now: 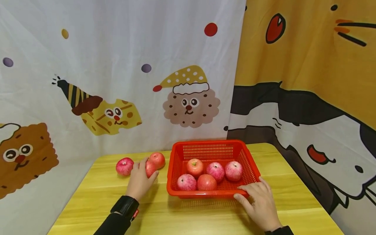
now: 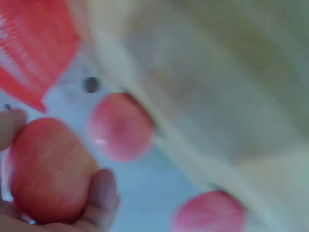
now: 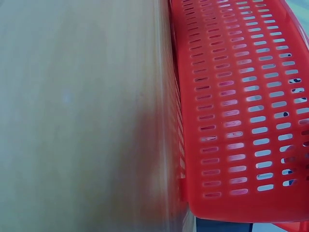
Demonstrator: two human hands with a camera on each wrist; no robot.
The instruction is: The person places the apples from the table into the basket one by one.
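Observation:
My left hand [image 1: 140,180] holds a red apple [image 2: 50,169] left of the basket, with fingers and thumb around it in the left wrist view. Just behind it lies a second red apple [image 1: 158,159], and a pinker apple [image 1: 124,166] rests on the left side of the hand. At the near right corner of the red plastic basket [image 1: 205,193], my right hand [image 1: 259,202] grips the rim, thumb in front and fingers along the edge. Several apples [image 1: 207,182] sit inside the basket. The right wrist view shows the basket's slotted wall [image 3: 251,208]; the hand is out of that frame.
The basket stands on a yellow wood-grain table [image 1: 97,202] near its back edge. A white curtain [image 1: 117,49] with cartoon prints hangs behind the table, and a yellow cartoon cloth [image 1: 293,65] hangs at the right.

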